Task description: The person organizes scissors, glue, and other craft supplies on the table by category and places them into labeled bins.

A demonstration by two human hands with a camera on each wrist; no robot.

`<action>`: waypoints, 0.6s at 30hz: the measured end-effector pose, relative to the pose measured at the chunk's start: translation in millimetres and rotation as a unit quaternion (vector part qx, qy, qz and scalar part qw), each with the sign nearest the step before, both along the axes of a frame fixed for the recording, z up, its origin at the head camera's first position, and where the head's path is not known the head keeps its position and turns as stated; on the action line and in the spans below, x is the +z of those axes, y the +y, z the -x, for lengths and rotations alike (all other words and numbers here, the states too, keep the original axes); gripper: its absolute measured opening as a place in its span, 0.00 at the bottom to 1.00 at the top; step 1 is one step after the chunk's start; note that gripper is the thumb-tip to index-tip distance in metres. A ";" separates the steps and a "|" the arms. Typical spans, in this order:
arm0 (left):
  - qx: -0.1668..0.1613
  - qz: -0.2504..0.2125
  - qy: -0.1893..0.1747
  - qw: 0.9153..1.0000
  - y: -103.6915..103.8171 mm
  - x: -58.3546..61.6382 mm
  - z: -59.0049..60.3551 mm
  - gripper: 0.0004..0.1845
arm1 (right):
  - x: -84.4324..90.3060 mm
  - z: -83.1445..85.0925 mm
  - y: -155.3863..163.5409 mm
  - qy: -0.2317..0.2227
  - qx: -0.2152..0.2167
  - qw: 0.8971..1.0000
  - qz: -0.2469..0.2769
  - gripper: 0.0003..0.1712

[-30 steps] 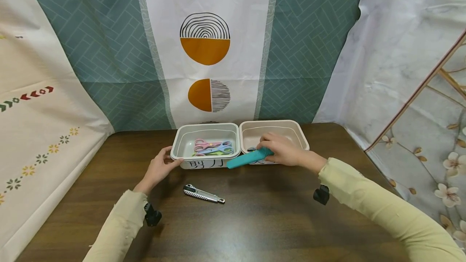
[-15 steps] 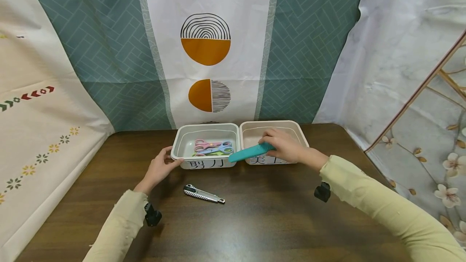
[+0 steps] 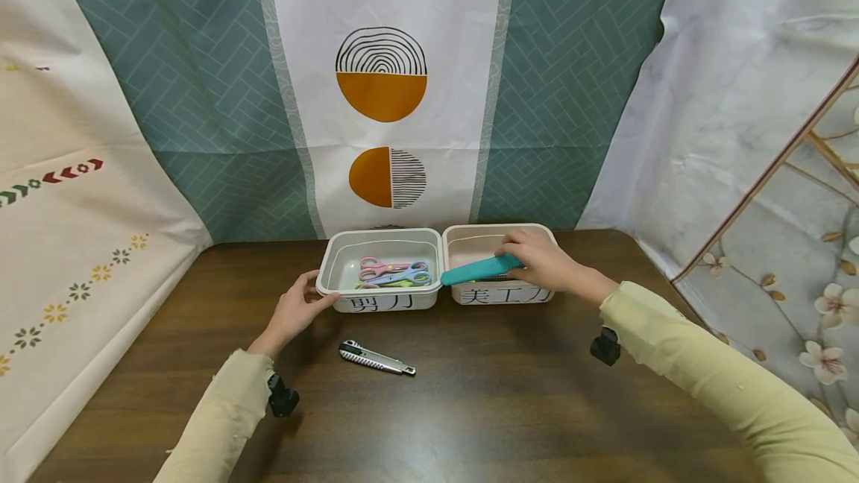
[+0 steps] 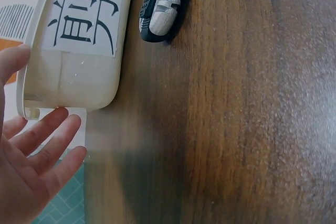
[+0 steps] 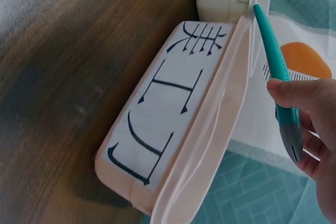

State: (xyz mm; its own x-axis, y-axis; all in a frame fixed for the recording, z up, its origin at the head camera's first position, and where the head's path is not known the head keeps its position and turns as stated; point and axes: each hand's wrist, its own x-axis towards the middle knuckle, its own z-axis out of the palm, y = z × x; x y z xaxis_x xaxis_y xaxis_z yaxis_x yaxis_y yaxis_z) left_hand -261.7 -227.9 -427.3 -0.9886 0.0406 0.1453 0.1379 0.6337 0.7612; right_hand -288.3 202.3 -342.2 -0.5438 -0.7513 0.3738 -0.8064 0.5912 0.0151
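Head view, centre: right hand [image 3: 545, 263] pinching teal plastic utility knife [image 3: 479, 270] over pink plastic bin [image 3: 561, 250], tip overhanging rim, could tumble onto counter [image 3: 470, 408]; left hand [image 3: 295, 311] relaxed, grasping nothing.

Staged recording set: patterned cloth backdrops [image 3: 379, 88] hung around wooden table [image 3: 470, 408].

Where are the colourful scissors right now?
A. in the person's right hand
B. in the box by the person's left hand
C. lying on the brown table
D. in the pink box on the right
B: the pink, blue and green scissors lie inside the white box that the left hand touches, while the right hand holds a teal utility knife over the pink box.
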 end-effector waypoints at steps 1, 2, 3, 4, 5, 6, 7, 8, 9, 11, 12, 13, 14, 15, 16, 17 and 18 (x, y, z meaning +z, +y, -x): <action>0.000 0.000 0.000 1.000 0.0 -0.2 0.1 0.37 | 0.6 0.2 1.2 -0.003 -0.005 1.000 0.000 0.20; 0.000 0.000 0.001 1.000 0.0 -0.6 0.3 0.37 | 1.4 0.2 2.4 -0.005 -0.011 1.000 0.001 0.20; 0.001 0.001 0.002 1.000 0.0 -1.1 0.6 0.37 | 2.2 0.1 3.5 -0.006 -0.018 1.000 0.001 0.20; 0.001 0.001 0.002 1.000 -0.1 -1.3 0.9 0.37 | 3.3 0.2 4.6 -0.008 -0.025 1.000 0.000 0.21; 0.002 0.001 0.002 1.000 -0.4 -1.7 1.3 0.37 | 4.2 0.4 5.8 -0.010 -0.032 0.999 -0.001 0.21; 0.002 0.001 0.003 1.000 -0.4 -2.1 1.5 0.37 | 4.6 0.5 7.0 -0.011 -0.038 0.999 -0.001 0.21; 0.003 0.002 0.002 1.000 -0.6 -2.5 1.8 0.37 | 4.6 0.8 8.4 -0.012 -0.042 0.999 0.001 0.21; 0.004 0.002 0.002 1.000 -0.7 -2.9 2.1 0.37 | 4.3 1.3 9.8 -0.011 -0.045 0.999 0.001 0.21; 0.004 0.002 0.002 1.000 -0.8 -3.0 2.2 0.37 | 3.9 2.0 11.2 -0.012 -0.048 0.999 0.001 0.21; 0.005 0.003 0.001 1.000 -0.7 -3.3 2.1 0.37 | 2.7 3.9 14.4 -0.013 -0.052 0.999 0.003 0.21; 0.005 0.004 0.000 1.000 -0.8 -3.4 2.1 0.37 | 2.1 4.8 16.2 -0.012 -0.054 0.998 0.004 0.21; 0.006 0.004 0.000 1.000 -0.9 -3.5 2.2 0.37 | 1.3 6.2 18.0 -0.011 -0.056 0.998 0.004 0.21; 0.005 0.004 0.000 1.000 -0.8 -3.6 2.0 0.37 | 0.4 7.7 19.9 -0.010 -0.058 0.998 0.005 0.22; 0.005 0.005 0.000 1.000 -0.7 -3.6 1.9 0.37 | -0.6 9.2 21.9 -0.009 -0.060 0.998 0.006 0.22; 0.004 0.005 0.000 1.000 -0.5 -3.5 1.8 0.37 | -1.8 11.0 23.9 -0.008 -0.063 0.998 0.006 0.22; 0.004 0.006 -0.001 1.000 -0.4 -3.4 1.9 0.37 | -3.0 12.6 25.8 -0.008 -0.065 0.998 0.006 0.22; 0.004 0.006 -0.001 1.000 -0.5 -3.4 2.1 0.37 | -4.1 14.3 27.5 -0.008 -0.068 0.998 0.007 0.22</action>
State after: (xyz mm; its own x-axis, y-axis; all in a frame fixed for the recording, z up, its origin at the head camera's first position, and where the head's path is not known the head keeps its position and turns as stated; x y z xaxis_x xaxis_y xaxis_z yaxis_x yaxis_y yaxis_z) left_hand -263.8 -228.4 -430.6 -0.9891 0.0342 0.1429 0.1312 0.6436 0.7541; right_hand -302.5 229.9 -346.3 -0.6460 -0.6653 0.3743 -0.7190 0.6950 -0.0054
